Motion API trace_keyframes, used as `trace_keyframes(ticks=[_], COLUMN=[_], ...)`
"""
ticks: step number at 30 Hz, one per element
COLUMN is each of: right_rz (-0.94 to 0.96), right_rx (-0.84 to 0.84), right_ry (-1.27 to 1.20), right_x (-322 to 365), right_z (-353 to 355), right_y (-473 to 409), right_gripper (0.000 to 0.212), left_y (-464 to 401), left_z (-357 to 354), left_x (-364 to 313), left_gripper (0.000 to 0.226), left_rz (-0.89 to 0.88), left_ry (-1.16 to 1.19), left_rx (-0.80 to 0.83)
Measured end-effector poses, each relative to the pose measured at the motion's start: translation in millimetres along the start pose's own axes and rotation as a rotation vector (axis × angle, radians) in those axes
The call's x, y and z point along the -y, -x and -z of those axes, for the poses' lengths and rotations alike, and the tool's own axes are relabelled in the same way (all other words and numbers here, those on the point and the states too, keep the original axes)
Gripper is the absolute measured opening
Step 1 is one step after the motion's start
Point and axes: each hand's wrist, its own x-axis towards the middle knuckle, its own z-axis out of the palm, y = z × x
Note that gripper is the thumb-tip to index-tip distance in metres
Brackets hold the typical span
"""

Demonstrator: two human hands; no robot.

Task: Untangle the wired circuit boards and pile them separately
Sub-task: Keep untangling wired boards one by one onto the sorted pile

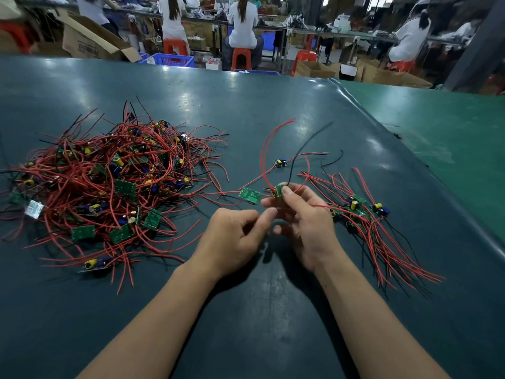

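The right hand (303, 217) pinches a small green board (278, 191) between its thumb and first finger, up above the table. Red wires and one black wire rise from this board and curve away from the hands.

The left hand (235, 236) is close beside the right hand. Its fingers are curled and its thumb points toward the right hand. I cannot tell if it holds a thin wire.

Just past the left hand's thumb, another green board (250, 195) lies flat on the table with red wires running off to the left. A bit farther out, past the right hand, a tiny board with a yellow part (280, 162) lies by itself.

To the right of the right hand is a small neat pile of boards (358, 207). Their red wires all stretch back toward the person, side by side.

Far to the left of the left hand is a big messy heap (109, 181) of green boards, yellow and blue parts, and many red and black wires all mixed up.

Everything sits on a dark green table (273, 310). Beyond the table, people in white tops sit on orange stools (241, 58) at long benches. There are cardboard boxes (90, 39) and a blue crate (173, 60) on the floor.
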Motion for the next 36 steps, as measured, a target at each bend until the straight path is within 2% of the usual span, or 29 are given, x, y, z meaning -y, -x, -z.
trace_keyframes(ticks=[1, 3, 5, 7, 10, 11, 14, 16, 18, 24, 26, 28, 30, 32, 34, 36], right_rz=[-0.019, -0.042, -0.067, -0.096, -0.123, -0.133, -0.160, -0.147, -0.108, -0.057, -0.043, -0.035, -0.037, -0.036, -0.019, 0.006], right_rx=[0.016, 0.053, 0.102, 0.154, 0.188, 0.191, 0.176, 0.146, 0.103, -0.014, -0.042, -0.040, -0.019, 0.004, 0.038, 0.077], right_ry=[-0.013, -0.013, -0.003, -0.008, 0.012, 0.020, 0.023, 0.019, 0.004, -0.057, -0.081, -0.061, -0.011, 0.038, 0.082, 0.130], right_x=[1, 1, 1, 2, 1, 1, 0, 1, 3, 5, 5, 5, 3, 1, -1, -3], right_z=[1, 3, 3, 1, 0, 1, 3, 4, 6, 12, 13, 12, 10, 7, 5, 4], right_y=[1, 3, 4, 5, 4, 4, 4, 4, 4, 4, 3, 2, 2, 2, 4, 6], right_gripper=[0.005, 0.005, 0.003, 0.011, 0.015, 0.013, 0.008, 0.010, 0.010, 0.010, 0.010, 0.008, 0.008, 0.012, 0.012, 0.010], left_y=[-1, -4, -5, -7, -13, -15, -20, -24, -28, -31, -30, -31, -30, -25, -17, -11], left_z=[0, 0, 0, -1, 4, 6, 9, 12, 18, 53, 60, 58, 44, 25, 11, 4], left_x=[0, 1, 1, 1, -1, -2, -3, -4, -3, 11, 17, 18, 12, 2, -5, -8], left_gripper=[0.057, 0.061, 0.049, 0.044, 0.063, 0.063, 0.039, 0.026, 0.022, 0.011, 0.015, 0.024, 0.029, 0.030, 0.032, 0.029], left_rz=[0.105, 0.242, 0.297, 0.335, 0.531, 0.581, 0.596, 0.619, 0.635, 0.601, 0.590, 0.616, 0.691, 0.712, 0.610, 0.491], left_ry=[0.042, 0.142, 0.222, 0.353, 0.583, 0.631, 0.775, 0.994, 1.166, 1.482, 1.557, 1.539, 1.408, 1.051, 0.670, 0.491], left_rx=[0.037, 0.008, -0.037, -0.060, -0.124, -0.142, -0.198, -0.286, -0.379, -0.712, -0.779, -0.734, -0.597, -0.399, -0.199, -0.069])
